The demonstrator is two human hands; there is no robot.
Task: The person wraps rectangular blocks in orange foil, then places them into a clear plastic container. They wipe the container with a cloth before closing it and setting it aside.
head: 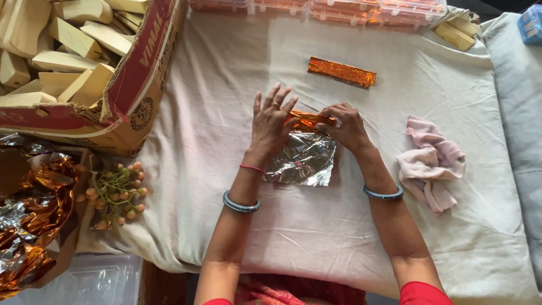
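Note:
A sheet of foil [305, 161], silver side up with an orange edge, lies on the cloth-covered table [226, 85]. My left hand [272, 121] rests flat with fingers spread on the foil's far left edge. The foil's folded orange edge is pinched by my right hand [345, 125], which rolls it over something hidden beneath. A finished bar wrapped in orange foil [341, 72] lies farther back.
A cardboard box [141, 73] of pale wooden blocks stands at the left. Crumpled orange foil [34, 214] and a bunch of small berries [116, 195] lie below it. A pink rag [432, 164] sits right. Clear plastic cases [339, 8] line the far edge.

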